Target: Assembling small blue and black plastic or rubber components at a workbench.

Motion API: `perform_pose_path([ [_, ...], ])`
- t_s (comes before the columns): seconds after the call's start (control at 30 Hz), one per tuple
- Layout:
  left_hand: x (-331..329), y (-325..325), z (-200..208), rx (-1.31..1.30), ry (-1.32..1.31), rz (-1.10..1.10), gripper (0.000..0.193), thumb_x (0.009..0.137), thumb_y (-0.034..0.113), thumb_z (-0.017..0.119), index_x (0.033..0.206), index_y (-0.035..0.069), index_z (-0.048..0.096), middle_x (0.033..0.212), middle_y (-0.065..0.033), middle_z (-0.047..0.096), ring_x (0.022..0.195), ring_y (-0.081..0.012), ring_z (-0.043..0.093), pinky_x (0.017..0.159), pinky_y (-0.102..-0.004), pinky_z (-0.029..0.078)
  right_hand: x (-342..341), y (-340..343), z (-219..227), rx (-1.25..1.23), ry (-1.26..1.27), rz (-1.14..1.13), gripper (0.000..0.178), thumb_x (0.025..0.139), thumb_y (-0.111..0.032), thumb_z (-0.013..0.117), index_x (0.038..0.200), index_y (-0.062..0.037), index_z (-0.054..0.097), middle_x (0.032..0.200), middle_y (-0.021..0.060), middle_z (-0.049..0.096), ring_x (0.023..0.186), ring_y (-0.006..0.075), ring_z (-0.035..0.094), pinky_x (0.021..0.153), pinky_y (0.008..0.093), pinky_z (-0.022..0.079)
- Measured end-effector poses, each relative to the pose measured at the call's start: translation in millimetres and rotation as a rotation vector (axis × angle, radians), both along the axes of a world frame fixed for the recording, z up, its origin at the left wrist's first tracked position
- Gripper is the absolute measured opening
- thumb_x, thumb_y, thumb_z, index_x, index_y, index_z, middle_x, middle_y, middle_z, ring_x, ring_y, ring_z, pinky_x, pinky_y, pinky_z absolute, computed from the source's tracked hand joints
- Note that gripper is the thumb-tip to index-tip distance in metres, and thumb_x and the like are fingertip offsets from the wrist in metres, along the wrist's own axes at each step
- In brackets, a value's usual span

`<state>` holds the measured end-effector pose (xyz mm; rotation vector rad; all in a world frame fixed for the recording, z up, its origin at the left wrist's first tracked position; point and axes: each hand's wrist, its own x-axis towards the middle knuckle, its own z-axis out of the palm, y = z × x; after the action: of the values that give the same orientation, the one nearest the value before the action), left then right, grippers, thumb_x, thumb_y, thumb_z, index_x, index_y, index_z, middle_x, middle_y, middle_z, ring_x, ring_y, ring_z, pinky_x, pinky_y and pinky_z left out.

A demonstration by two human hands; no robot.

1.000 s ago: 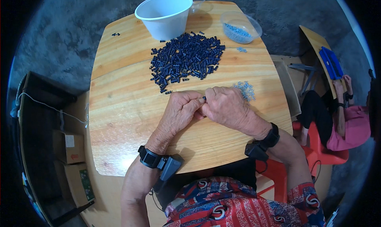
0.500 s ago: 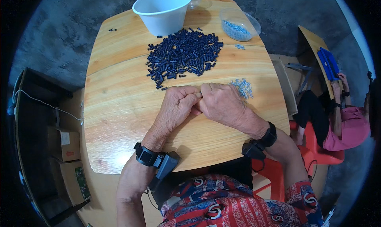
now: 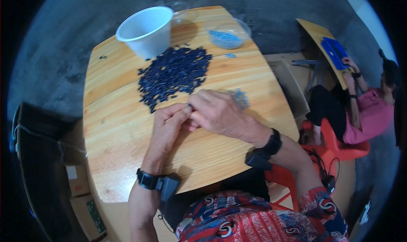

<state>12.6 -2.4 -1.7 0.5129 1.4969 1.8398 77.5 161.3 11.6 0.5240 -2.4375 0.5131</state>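
Observation:
My left hand (image 3: 168, 122) and my right hand (image 3: 218, 115) meet above the near half of the wooden table (image 3: 127, 157). Between my left thumb and forefinger a small black piece (image 3: 189, 108) just shows, mostly covered by fingers. My right fingers are bent closed against it, and whatever they grip is hidden. Beyond my hands spreads a heap of small black cylindrical pieces (image 3: 174, 74). Close to my right hand, on its far right side, lies a small scatter of silvery screw-like pieces (image 3: 240, 99).
Behind the heap stands a white tub (image 3: 148, 34). A clear bowl (image 3: 224, 38) with silvery pieces is at the back right, another clear container (image 3: 178, 13) behind the tub. Cardboard boxes (image 3: 85, 212) sit lower left. A person in pink (image 3: 369, 115) works at a blue tray (image 3: 335, 53) on the right.
The view has shifted, so the table and its contents appear lower and further left. Both hands stay together; a dark piece now shows at my left fingertips.

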Motion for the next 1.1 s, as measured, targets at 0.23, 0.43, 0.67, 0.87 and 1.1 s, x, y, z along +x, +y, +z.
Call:
perform_pose_path([
  [0.23,0.3,-1.0,-5.2,0.035,0.034,0.121,0.029,0.094,0.022,0.054,0.099,-0.005,0.065,0.08,-0.0104,0.067,0.066,-0.013,0.063,0.061,-0.0233,0.051,6.8,4.8,14.0,-0.25,0.037,-0.074,0.011,0.083,-0.006,0.06,0.091,0.0012,0.061,0.082,0.0108,0.061,0.069,0.0226,0.062,0.059,0.0324,0.052],
  [0.43,2.8,-3.8,-5.1,-0.046,0.172,0.129,0.022,0.09,0.017,0.061,0.097,-0.002,0.067,0.08,-0.009,0.068,0.064,-0.0114,0.062,0.06,-0.0229,0.051,51.3,68.0,63.3,-0.216,-0.007,-0.286,0.021,0.087,-0.004,0.054,0.106,-0.0011,0.061,0.087,0.012,0.063,0.074,0.0226,0.061,0.063,0.0319,0.05],
  [0.67,3.9,0.6,-7.6,-0.107,0.338,0.06,0.014,0.085,0.008,0.066,0.094,-0.002,0.069,0.081,-0.0062,0.067,0.069,-0.0103,0.061,0.063,-0.0228,0.05,100.1,233.1,8.5,-0.209,-0.153,-0.821,0.025,0.084,-0.013,0.054,0.104,-0.0036,0.065,0.1,0.0182,0.066,0.093,0.0321,0.063,0.082,0.0374,0.049],
  [0.87,-4.2,-0.3,-6.0,-0.145,0.52,0.08,0.011,0.083,0.005,0.066,0.091,-0.002,0.07,0.082,-0.0086,0.067,0.073,-0.0134,0.06,0.066,-0.0245,0.048,117.8,318.5,-59.5,-0.052,-0.421,-1.09,0.033,0.085,-0.017,0.055,0.117,-0.0082,0.061,0.107,0.0212,0.063,0.1,0.0376,0.06,0.087,0.0413,0.047],
  [1.1,-11.1,-0.6,-7.1,-0.18,0.764,0.119,0.011,0.081,0.007,0.067,0.089,0.0,0.07,0.09,-0.0103,0.069,0.086,-0.0189,0.063,0.077,-0.0299,0.048,108.9,234.3,14.8,-0.579,-0.59,-0.923,0.032,0.086,-0.015,0.06,0.115,-0.0007,0.061,0.093,0.0126,0.068,0.076,0.0198,0.065,0.065,0.0314,0.051],
])
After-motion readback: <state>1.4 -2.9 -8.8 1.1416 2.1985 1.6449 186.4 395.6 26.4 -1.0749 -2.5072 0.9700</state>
